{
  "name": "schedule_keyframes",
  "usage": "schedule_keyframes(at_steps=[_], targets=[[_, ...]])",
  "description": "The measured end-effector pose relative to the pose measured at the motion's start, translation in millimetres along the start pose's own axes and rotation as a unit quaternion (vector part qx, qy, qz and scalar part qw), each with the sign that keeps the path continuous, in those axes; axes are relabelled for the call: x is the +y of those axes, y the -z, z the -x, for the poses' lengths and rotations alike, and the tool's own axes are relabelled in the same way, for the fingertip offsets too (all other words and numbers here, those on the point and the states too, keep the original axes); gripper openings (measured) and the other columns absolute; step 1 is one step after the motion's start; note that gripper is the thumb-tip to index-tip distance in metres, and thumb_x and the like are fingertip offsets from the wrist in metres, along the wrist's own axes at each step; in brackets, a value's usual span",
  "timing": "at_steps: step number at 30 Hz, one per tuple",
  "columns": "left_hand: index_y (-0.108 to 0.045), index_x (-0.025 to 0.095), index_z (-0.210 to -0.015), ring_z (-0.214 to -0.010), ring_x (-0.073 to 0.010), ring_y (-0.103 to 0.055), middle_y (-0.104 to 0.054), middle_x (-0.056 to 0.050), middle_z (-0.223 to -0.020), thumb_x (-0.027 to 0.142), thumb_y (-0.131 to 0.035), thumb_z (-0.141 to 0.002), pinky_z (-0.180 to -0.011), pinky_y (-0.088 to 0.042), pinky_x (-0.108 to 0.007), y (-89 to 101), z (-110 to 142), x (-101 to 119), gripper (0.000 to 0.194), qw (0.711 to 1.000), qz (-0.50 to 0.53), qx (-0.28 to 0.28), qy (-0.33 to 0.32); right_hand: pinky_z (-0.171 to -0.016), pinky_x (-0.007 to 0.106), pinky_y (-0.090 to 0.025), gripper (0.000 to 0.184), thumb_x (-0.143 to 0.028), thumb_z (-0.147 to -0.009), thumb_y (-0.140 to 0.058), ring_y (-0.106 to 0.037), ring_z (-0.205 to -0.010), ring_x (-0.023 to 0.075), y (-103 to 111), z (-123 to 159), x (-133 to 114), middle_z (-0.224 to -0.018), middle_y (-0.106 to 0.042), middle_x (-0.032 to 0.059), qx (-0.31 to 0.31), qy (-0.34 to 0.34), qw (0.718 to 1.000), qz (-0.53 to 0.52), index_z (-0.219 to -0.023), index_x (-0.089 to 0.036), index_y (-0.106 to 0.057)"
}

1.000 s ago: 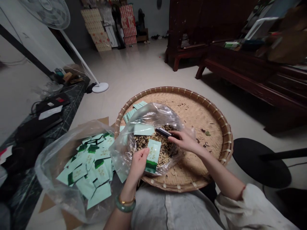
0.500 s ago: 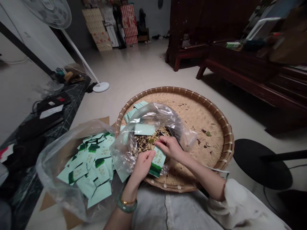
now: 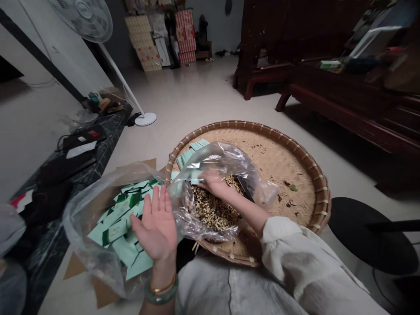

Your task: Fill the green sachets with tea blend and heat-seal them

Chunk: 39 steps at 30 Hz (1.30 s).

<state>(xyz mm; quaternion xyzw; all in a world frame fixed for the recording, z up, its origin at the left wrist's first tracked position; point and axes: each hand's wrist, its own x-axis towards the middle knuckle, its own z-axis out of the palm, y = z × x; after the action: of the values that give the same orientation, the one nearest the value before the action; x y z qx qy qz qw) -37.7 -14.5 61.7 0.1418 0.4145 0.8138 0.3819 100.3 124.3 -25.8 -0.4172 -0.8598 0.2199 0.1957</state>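
**Hand Positions Over Round Bamboo Tray**

Left hand (image 3: 156,227): raised, palm toward the camera, fingers (image 3: 155,205) spread and released, nothing held. Position: above an open clear plastic bag (image 3: 87,223) of mint-green printed sachets (image 3: 114,232), just off the tray's near-left rim. Right hand (image 3: 215,183): inside a second clear plastic bag (image 3: 223,159), directly over loose dried tea mix (image 3: 210,208). Fingers curled downward; grip on any item not determinable. Bag and mix: on the near-left part of a round woven bamboo tray (image 3: 323,192). Dark slender object (image 3: 245,189): just beside the right hand, type indeterminate.
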Motion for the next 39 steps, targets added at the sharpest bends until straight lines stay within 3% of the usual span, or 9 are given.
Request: schedule_keyframes(at_steps=[3, 10, 17, 21, 24, 28, 31, 36, 39], targets=[[-0.050, 0.012, -0.130, -0.129, -0.0283, -0.048, -0.045, -0.020, -0.142, 0.059, -0.042, -0.086, -0.112, -0.032, -0.043, 2.9, 2, -9, 0.066, 0.999, -0.012, -0.032, 0.018, -0.079, 0.032, -0.043, 0.015, -0.027, -0.085, -0.065, -0.061, -0.088, 0.0239, -2, -7, 9, -0.092, -0.070, 0.0110, -0.013, -0.012, 1.000, -0.008, -0.090, -0.015, -0.071], [-0.061, 0.020, -0.123, -0.123, -0.0284, -0.053, -0.056, -0.013, -0.134, 0.047, -0.043, -0.090, -0.109, -0.036, -0.046, 7.6, 4, -19, 0.046, 0.992, -0.017, -0.127, -0.003, -0.074, 0.026, -0.043, 0.007, -0.023, -0.080, -0.071, -0.060, -0.082, 0.0174, 3, -10, 18, -0.087, -0.070, 0.0041, -0.009, -0.020, 0.998, -0.065, -0.082, -0.017, -0.072], [-0.061, 0.019, -0.121, -0.125, -0.0271, -0.052, -0.057, -0.013, -0.134, 0.027, -0.066, -0.080, -0.109, -0.037, -0.043, 11.5, 9, -37, 0.042, 0.977, -0.147, -0.153, -0.003, -0.078, 0.030, -0.044, 0.015, -0.019, -0.090, -0.051, -0.060, -0.084, 0.0192, 26, 16, -7, -0.092, -0.068, 0.0076, 0.049, -0.019, 0.991, -0.123, -0.088, -0.016, -0.066], [-0.052, 0.021, -0.131, -0.129, -0.0259, -0.048, -0.051, -0.014, -0.140, 0.030, -0.074, -0.073, -0.106, -0.041, -0.038, 10.1, 12, -57, 0.063, 0.957, -0.232, -0.171, 0.039, -0.066, 0.028, -0.048, 0.009, -0.027, -0.088, -0.049, -0.058, -0.070, 0.0160, 39, 60, -25, -0.077, -0.060, 0.0020, 0.062, -0.059, 0.921, -0.379, -0.087, -0.020, -0.054], [-0.063, 0.015, -0.118, -0.108, -0.0277, -0.064, -0.069, -0.014, -0.115, 0.034, -0.075, -0.069, -0.092, -0.051, -0.037, 5.7, 17, -66, 0.054, 0.923, -0.280, -0.222, 0.143, -0.063, 0.027, -0.050, 0.015, -0.030, -0.087, -0.048, -0.058, -0.070, 0.0148, 44, 90, -33, -0.080, -0.056, 0.0013, 0.054, -0.095, 0.874, -0.473, -0.100, -0.022, -0.048], [-0.074, 0.012, -0.090, -0.073, -0.0206, -0.069, -0.075, -0.007, -0.079, 0.036, -0.072, -0.069, -0.070, -0.054, -0.030, 1.8, 25, -69, 0.032, 0.897, -0.313, -0.253, 0.186, -0.066, 0.028, -0.050, 0.043, -0.021, -0.086, -0.050, -0.057, -0.074, 0.0158, 52, 113, -37, -0.094, -0.056, 0.0063, 0.128, -0.066, 0.931, -0.335, -0.128, -0.024, -0.042], [-0.074, 0.012, -0.084, -0.065, -0.0168, -0.065, -0.074, -0.004, -0.072, 0.033, -0.073, -0.067, -0.062, -0.052, -0.025, 0.9, 29, -68, 0.027, 0.893, -0.327, -0.258, 0.168, -0.073, 0.031, -0.051, 0.036, -0.019, -0.089, -0.048, -0.058, -0.082, 0.0181, 54, 120, -35, -0.099, -0.056, 0.0081, 0.144, -0.003, 0.968, -0.204, -0.124, -0.025, -0.053], [-0.075, 0.012, -0.083, -0.059, -0.0144, -0.062, -0.072, -0.003, -0.067, 0.034, -0.072, -0.068, -0.057, -0.049, -0.022, 1.4, 33, -68, 0.027, 0.892, -0.335, -0.258, 0.157, -0.076, 0.034, -0.053, 0.045, -0.020, -0.090, -0.051, -0.059, -0.089, 0.0207, 48, 122, -30, -0.103, -0.058, 0.0100, 0.200, 0.024, 0.971, -0.130, -0.135, -0.022, -0.044], [-0.074, 0.012, -0.081, -0.058, -0.0138, -0.062, -0.071, -0.002, -0.065, 0.034, -0.074, -0.066, -0.057, -0.050, -0.022, 3.1, 34, -69, 0.027, 0.895, -0.328, -0.253, 0.165, -0.076, 0.032, -0.053, 0.039, -0.019, -0.091, -0.051, -0.060, -0.089, 0.0193, 46, 121, -28, -0.100, -0.059, 0.0082, 0.220, 0.048, 0.969, -0.106, -0.130, -0.024, -0.052]])
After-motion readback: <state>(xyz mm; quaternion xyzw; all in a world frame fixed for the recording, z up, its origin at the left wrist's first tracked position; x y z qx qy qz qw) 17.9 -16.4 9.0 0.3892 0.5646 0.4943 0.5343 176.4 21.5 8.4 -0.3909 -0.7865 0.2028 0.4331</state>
